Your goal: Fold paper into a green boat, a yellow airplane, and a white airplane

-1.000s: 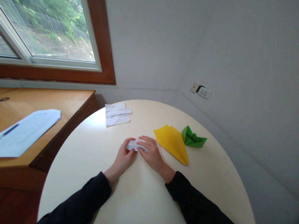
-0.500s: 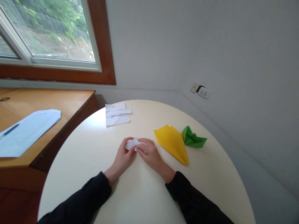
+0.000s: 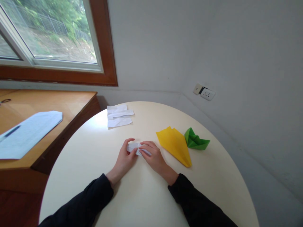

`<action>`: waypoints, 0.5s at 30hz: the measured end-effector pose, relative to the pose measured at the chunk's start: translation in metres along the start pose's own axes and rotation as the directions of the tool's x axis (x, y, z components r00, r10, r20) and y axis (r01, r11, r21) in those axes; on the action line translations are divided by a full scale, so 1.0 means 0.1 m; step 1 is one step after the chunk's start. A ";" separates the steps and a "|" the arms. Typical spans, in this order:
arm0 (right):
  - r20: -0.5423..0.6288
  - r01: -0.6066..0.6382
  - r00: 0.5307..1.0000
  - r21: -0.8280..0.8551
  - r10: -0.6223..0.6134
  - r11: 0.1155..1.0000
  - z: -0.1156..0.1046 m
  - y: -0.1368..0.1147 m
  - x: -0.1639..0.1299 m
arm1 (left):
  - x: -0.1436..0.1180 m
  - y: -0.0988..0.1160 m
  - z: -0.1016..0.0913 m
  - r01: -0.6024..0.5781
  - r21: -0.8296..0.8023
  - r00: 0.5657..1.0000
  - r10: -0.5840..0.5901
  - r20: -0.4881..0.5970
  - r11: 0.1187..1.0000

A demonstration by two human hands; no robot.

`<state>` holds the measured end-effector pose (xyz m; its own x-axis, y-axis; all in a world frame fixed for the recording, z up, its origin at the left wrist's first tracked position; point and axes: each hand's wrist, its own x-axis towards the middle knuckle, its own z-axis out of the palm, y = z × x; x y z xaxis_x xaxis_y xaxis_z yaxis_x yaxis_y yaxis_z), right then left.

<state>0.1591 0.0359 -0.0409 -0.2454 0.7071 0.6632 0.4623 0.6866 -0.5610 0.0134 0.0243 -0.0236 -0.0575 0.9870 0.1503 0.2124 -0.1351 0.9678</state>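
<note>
A small folded piece of white paper (image 3: 133, 147) lies between my two hands, low over the round table. My left hand (image 3: 125, 157) grips its left part, with the thumb at the near edge and the forefinger curled round the far side. On the right end, my right hand (image 3: 152, 156) pinches the paper between thumb and fingers. My fingers cover part of the paper, so its full shape is hidden. Just right of my right hand rests a folded yellow paper (image 3: 174, 145), and beside it sits a green folded paper boat (image 3: 196, 139).
White paper strips (image 3: 120, 116) lie at the far left of the round table (image 3: 132, 195). A wooden desk (image 3: 75, 101) at the left bears white sheets (image 3: 35, 130) with a pen (image 3: 12, 131) on top. Walls stand behind and to the right, with a socket (image 3: 207, 94).
My right thumb and fingers have shifted slightly right along the white paper, showing more of its middle. My left forefinger has lifted a little. The other papers stay put.
</note>
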 end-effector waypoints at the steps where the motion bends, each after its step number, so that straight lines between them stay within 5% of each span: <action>1: 0.000 -0.013 1.000 0.022 0.013 1.000 0.00 0.00 0.00 | 0.00 0.00 0.00 0.000 0.004 1.000 0.000 0.002 1.000; 7: 0.007 -0.208 0.977 0.189 0.211 0.960 -0.01 0.00 0.02 | -0.01 0.00 0.00 -0.019 0.016 0.998 0.018 0.056 1.000; 11: 0.084 -0.441 0.893 0.358 0.441 0.823 0.01 0.03 0.03 | -0.03 -0.04 0.01 -0.042 0.008 0.993 0.041 0.110 0.999; 15: 0.184 -0.523 0.845 0.486 0.502 0.701 0.03 0.06 0.03 | -0.04 -0.05 -0.01 -0.058 0.027 0.997 0.056 0.060 0.998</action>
<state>0.1588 0.0430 -0.0435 -0.1322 0.9734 0.1870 0.0383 0.1936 -0.9803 0.0120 0.0212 -0.0285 0.0128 0.9813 0.1918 0.2420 -0.1892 0.9516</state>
